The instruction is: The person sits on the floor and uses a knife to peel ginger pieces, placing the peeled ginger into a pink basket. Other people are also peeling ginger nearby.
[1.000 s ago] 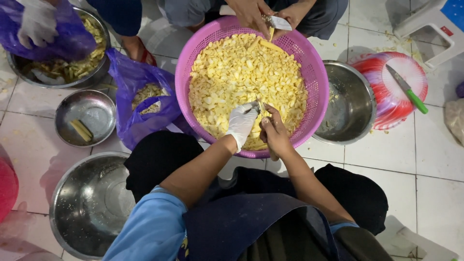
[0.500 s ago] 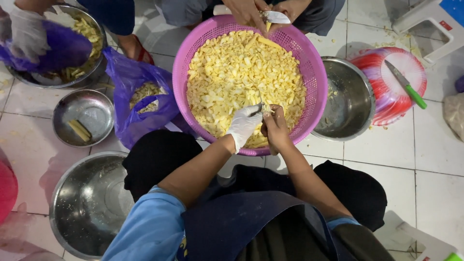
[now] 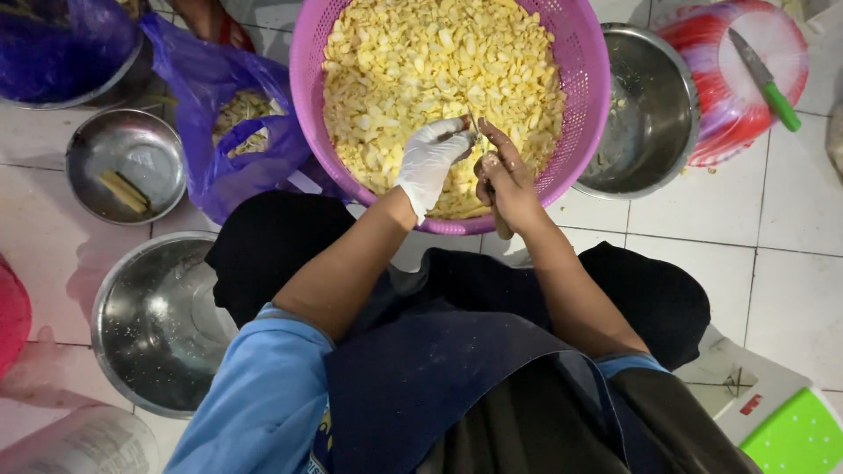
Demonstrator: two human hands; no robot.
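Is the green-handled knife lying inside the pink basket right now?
No, the green-handled knife lies on the red and white round thing to the right, outside the pink basket.

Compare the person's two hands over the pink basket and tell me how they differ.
The left hand wears a white glove; the right hand is bare. The right hand grips what looks like a small knife; the left hand's fingertips pinch at something beside the blade, too small to tell. Both hover together over the near rim of the pink basket of yellow pieces.
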